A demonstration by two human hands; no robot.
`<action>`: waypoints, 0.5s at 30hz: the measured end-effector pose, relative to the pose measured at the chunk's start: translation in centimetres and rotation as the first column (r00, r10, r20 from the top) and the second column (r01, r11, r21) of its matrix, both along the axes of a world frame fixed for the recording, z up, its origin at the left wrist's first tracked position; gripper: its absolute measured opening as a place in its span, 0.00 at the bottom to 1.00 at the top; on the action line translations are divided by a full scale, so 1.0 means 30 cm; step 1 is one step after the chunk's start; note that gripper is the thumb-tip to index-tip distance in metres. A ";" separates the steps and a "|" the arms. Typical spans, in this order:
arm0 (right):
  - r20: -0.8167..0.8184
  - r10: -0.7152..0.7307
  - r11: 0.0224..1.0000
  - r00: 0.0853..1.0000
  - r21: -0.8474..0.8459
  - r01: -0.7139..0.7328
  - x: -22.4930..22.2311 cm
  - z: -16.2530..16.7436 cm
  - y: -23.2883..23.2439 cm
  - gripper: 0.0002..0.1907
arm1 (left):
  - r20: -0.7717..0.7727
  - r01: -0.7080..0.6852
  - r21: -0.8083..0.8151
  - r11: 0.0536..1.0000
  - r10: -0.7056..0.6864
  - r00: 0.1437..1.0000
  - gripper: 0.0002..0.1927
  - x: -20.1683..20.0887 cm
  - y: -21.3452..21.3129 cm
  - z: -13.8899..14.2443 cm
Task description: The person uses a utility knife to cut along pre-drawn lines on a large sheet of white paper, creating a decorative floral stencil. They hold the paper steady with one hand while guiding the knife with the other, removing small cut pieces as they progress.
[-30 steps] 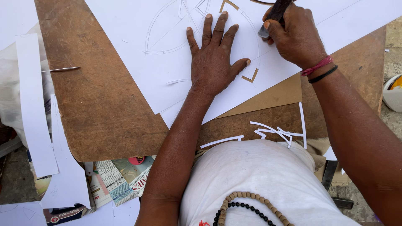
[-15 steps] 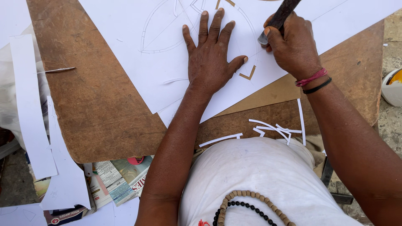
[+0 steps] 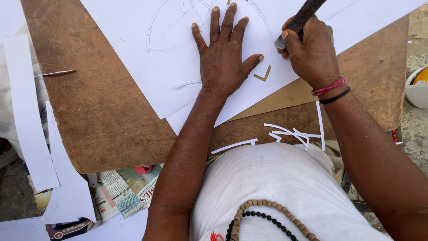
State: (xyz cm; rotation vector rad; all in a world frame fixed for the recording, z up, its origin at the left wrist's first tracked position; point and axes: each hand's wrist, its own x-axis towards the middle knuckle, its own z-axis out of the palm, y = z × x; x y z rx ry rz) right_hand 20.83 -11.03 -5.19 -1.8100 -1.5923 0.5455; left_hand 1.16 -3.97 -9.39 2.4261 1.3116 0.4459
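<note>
We saw the left hand (image 3: 225, 56) pressed flat on the paper (image 3: 133, 58), fingers spread and holding nothing. The sheet lay on a board (image 3: 93, 116), pencilled curves under and beside the hand. The right hand (image 3: 312, 51) was closed around a dark knife (image 3: 299, 20) — its tip met the paper just beside the left thumb, near a small angular cut (image 3: 263, 75). Thin strips (image 3: 290, 133) lay on the board's near edge. At far left sat offcuts (image 3: 26, 111) — newspapers (image 3: 125, 189) below them, a white bowl (image 3: 418, 87) at far right.
</note>
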 end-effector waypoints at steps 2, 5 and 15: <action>-0.001 -0.004 1.000 1.000 0.009 0.004 -0.005 -0.005 -0.009 0.06 | 0.004 0.002 0.017 1.000 -0.002 1.000 0.48 -0.003 -0.004 -0.008; -0.003 0.000 0.999 1.000 0.034 0.000 -0.012 -0.019 -0.026 0.05 | 0.003 0.009 0.021 1.000 -0.009 1.000 0.48 -0.006 -0.014 -0.023; -0.005 -0.025 0.999 1.000 0.026 0.025 -0.049 -0.009 -0.058 0.05 | 0.020 0.007 0.023 1.000 -0.008 1.000 0.48 -0.013 -0.019 -0.021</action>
